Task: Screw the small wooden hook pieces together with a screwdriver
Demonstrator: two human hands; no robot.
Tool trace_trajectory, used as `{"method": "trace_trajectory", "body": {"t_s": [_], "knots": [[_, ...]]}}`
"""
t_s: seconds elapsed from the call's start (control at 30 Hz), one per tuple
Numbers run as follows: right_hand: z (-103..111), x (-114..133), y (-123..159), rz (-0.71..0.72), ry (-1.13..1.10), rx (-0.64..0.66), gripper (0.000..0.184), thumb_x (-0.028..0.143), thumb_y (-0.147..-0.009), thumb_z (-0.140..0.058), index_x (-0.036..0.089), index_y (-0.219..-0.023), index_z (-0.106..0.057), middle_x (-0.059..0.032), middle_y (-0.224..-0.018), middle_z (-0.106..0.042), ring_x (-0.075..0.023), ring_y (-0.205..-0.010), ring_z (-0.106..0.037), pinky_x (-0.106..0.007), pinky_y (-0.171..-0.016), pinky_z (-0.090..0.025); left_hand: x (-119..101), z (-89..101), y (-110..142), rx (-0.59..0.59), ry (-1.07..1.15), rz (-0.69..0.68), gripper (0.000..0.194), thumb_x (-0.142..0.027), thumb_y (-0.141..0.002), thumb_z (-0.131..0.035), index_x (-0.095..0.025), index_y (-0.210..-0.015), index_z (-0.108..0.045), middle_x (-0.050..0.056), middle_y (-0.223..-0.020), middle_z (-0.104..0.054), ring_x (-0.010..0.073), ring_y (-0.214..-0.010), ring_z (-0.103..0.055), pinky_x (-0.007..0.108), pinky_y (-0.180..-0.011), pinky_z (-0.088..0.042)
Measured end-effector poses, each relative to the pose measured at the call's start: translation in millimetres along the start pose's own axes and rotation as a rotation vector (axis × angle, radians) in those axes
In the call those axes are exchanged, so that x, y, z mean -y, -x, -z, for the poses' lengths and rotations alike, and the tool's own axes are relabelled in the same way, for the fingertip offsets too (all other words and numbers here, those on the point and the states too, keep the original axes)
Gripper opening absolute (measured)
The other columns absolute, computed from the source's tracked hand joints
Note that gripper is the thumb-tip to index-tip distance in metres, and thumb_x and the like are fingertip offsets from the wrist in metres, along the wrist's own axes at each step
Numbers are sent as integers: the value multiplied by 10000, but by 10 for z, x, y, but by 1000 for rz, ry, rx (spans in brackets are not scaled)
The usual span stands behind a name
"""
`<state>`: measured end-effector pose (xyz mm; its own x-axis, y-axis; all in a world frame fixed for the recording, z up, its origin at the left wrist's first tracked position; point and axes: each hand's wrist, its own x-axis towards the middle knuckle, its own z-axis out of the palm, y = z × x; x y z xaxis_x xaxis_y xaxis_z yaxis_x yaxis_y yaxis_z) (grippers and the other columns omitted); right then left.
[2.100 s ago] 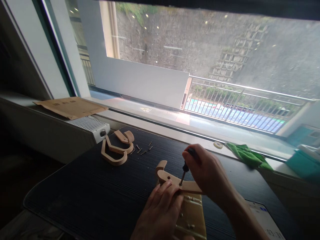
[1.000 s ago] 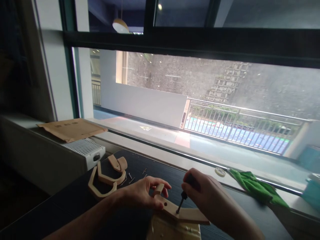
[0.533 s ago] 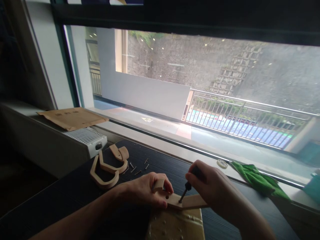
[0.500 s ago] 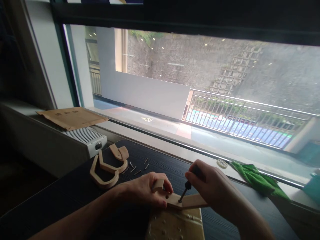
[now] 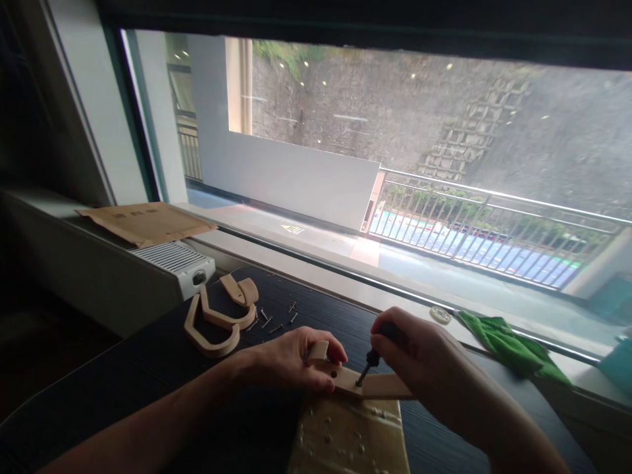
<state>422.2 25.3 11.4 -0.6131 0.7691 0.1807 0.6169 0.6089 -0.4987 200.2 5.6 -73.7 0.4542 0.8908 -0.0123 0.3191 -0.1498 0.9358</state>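
Dark, grained tabletop [image 5: 247,428] fills the near side of this room, and a yellowish block [image 5: 345,428] dotted with small bumps sits closest to the person working. At its far end lies a pale wooden hook [image 5: 347,380], curled end to the left, straight leg to the right. A moment ago the left hand [image 5: 296,359] was pressing flat over wood and block; now it pinches the curled end, thumb on the near side, fingers wrapped behind. To my eye that steadies the piece from its end and leaves the block's top uncovered. The right hand [image 5: 415,345] is clenched round the handle of a screwdriver [image 5: 372,358], its tip still set at the bend in the wood; whether that hand also touches the leg, I can't tell.

Farther back on the left lie three more hooks [image 5: 210,347], with loose screws [image 5: 266,322] scattered just beside them. Beyond, a roll of tape [image 5: 440,315] and a green cloth [image 5: 508,345] rest by the window, and a brown envelope [image 5: 148,222] lies over a white heater [image 5: 172,257]. Outside runs a metal railing [image 5: 494,204], then a grey slope [image 5: 370,99].
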Motion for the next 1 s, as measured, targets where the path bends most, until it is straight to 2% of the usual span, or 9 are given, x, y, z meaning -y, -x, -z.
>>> {"method": "trace_trajectory", "body": {"t_s": [0.2, 0.4, 0.53, 0.77, 0.9, 1.0], "knots": [[-21, -40, -46, -72, 93, -57, 236, 401, -884, -439, 229, -766, -550, 37, -597, -574, -123, -549, -478, -240, -510, -305, 33, 14, -10, 0, -21, -56, 303, -280, -680, -711, -152, -949, -661, 33, -954, -623, 172, -845, -567, 240, -723, -445], [-13, -21, 7, -7, 22, -9, 146, 345, -839, -508, 254, -918, -590, 43, -603, -527, -117, -542, -456, -225, -492, -313, -1, 4, 3, 16, 45, 9, 342, -260, -675, -712, -157, -993, -643, -13, -808, -600, 128, -727, -543, 210, -647, -420], [-15, -9, 21, 1, 15, 13, 148, 335, -849, -493, 233, -784, -578, 37, -599, -528, -116, -548, -454, -223, -498, -327, 11, 8, 4, 19, 53, -10, 323, -246, -686, -704, -164, -993, -643, -9, -849, -609, 130, -757, -551, 211, -668, -431], [-37, -120, -74, -52, 11, -28, 237, 390, -862, -479, 206, -759, -587, 16, -656, -639, -120, -568, -534, -238, -526, -360, 73, 4, -17, 17, 60, -30, 293, -260, -693, -709, -145, -957, -651, 23, -924, -617, 149, -808, -567, 233, -713, -450], [-2, -110, -41, -26, 21, -55, 190, 376, -840, -510, 224, -898, -609, 36, -598, -579, -116, -520, -481, -229, -481, -328, 48, -1, -10, 11, 77, -15, 363, -226, -686, -711, -158, -1033, -629, 15, -924, -616, 135, -796, -559, 215, -682, -437], [28, -68, -6, -10, 8, -37, 147, 332, -838, -507, 235, -865, -614, 45, -581, -555, -107, -507, -462, -220, -467, -313, 51, -14, -16, 18, 114, -34, 444, -212, -687, -711, -186, -1112, -586, 9, -953, -602, 125, -798, -551, 205, -667, -433]]}}
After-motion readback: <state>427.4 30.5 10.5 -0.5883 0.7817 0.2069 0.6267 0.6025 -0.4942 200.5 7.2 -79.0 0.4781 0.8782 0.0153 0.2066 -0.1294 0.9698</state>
